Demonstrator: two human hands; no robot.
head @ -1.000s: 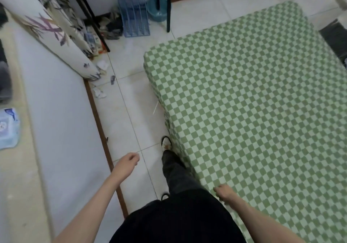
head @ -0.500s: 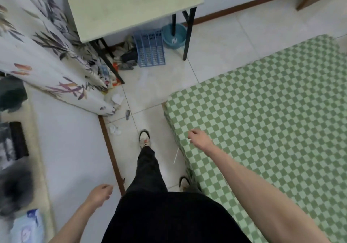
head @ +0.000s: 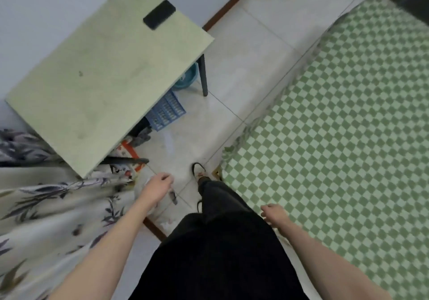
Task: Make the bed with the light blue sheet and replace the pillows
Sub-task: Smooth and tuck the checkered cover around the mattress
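Left of the bed (head: 336,137) hangs a floral curtain (head: 46,207); beyond it a tabletop (head: 97,67) carries a dark phone (head: 159,14). The left hand (head: 157,187), fingers loosely curled, holds nothing. The right hand (head: 275,214) hangs relaxed and bare at the bed's near edge. The bed shows only green check; no light blue sheet or pillows are visible, so I judge the making not yet started.

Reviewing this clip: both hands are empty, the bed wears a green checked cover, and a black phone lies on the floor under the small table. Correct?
Not quite. The black phone lies on top of the small table, near its far edge, not on the floor beneath; the head view shows it. The rest holds: the left hand and right hand hold nothing, and the bed wears a green checked cover.
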